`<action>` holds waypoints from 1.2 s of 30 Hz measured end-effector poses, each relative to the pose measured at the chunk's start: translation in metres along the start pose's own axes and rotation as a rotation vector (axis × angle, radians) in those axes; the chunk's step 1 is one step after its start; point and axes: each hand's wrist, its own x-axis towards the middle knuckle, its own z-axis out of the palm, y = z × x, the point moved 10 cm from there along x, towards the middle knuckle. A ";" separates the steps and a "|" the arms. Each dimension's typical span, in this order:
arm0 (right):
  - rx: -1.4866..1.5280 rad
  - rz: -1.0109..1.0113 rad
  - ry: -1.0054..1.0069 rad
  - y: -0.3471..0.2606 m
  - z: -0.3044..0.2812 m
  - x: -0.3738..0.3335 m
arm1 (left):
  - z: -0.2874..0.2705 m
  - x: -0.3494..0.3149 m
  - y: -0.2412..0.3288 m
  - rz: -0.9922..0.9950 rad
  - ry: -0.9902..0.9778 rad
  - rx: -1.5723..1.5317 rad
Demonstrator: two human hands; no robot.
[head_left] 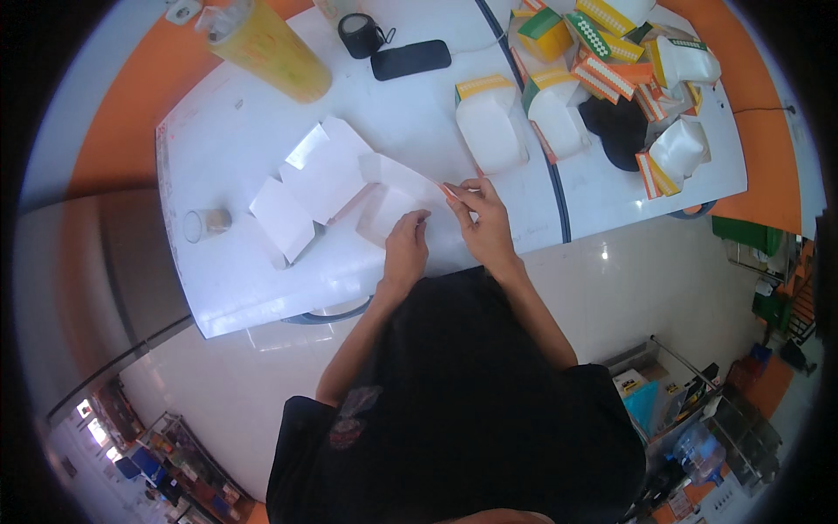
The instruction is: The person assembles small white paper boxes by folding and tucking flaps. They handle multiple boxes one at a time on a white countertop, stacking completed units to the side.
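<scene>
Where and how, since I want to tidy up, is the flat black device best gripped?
Probably by its two long edges at the middle, from the near side. The flat black device is longer than wide, so a pinch across its width suits it; its near edge looks free. The round black object crowds its far left corner, and a pale cable seems to leave its right end.

The worktop [236, 288] is white & glossy, w/ 1 dark strip [561, 210] running across it. The floor [646, 262] is pale & shiny, reflecting some light. 1 orange wall band [113, 122] is at L side, 1 more at R side. In lower L corner there are 1 bright window [96, 430] & full shelves [196, 463].
</scene>
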 end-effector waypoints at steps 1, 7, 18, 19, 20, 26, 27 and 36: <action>0.002 -0.059 0.040 -0.007 -0.001 0.002 | -0.001 0.003 0.004 -0.014 -0.020 0.034; -0.114 -0.350 0.097 -0.044 0.000 0.001 | -0.057 0.011 0.059 0.015 0.126 -0.247; 0.204 -0.095 0.010 -0.033 0.018 -0.001 | -0.100 0.018 0.074 0.098 0.314 -0.235; 0.240 -0.063 -0.012 -0.029 0.019 0.000 | -0.101 0.016 0.079 0.171 0.355 -0.178; 0.277 -0.032 -0.033 -0.026 0.021 -0.001 | -0.100 0.015 0.079 0.203 0.368 -0.187; 0.321 -0.002 0.021 -0.027 0.009 -0.004 | -0.092 0.003 0.078 0.287 0.362 -0.210; 0.321 -0.010 0.007 -0.030 0.009 -0.004 | -0.091 0.000 0.079 0.308 0.361 -0.192; 0.293 -0.058 -0.024 -0.047 0.008 -0.003 | -0.072 -0.003 0.057 0.154 0.287 -0.489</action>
